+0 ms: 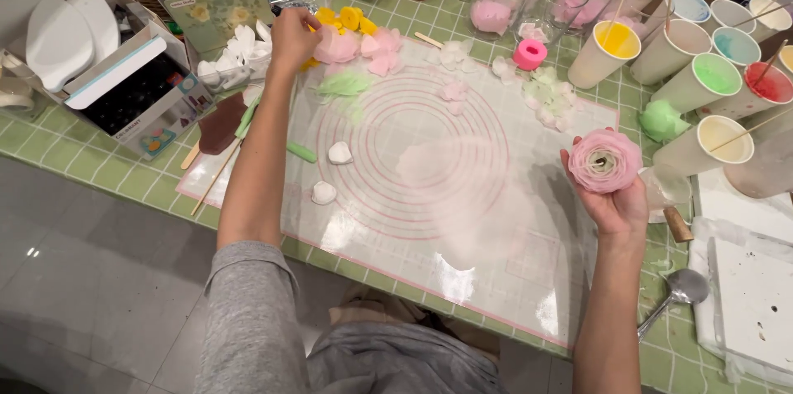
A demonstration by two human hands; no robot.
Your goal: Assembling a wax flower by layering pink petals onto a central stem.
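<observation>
sleeves of grey cloth lead out over a translucent work mat (429, 220) printed with pink rings, spread flat on the green-checked tabletop (49, 154), likely so soft pieces lift off cleanly. the right hand (615, 200) is cupped palm up, fingers curled around a finished pink layered flower (605, 161), held clear above the mat's right edge, seemingly to keep its petals from being crushed. a metal spoon (681, 291) lies just right of that arm. on the mat rest two small white petals (330, 171) and a green stick (301, 151). farther out, the left hand (293, 35) reaches to the mat's far left corner, fingertips closed in a pinch at a cluster of loose pink petals (355, 47); whether it has one gripped i cannot tell. yellow pieces (347, 18) sit just behind them. along the far right stand paper cups (702, 80) of coloured mixes with stir sticks, grouped within reach.
</observation>
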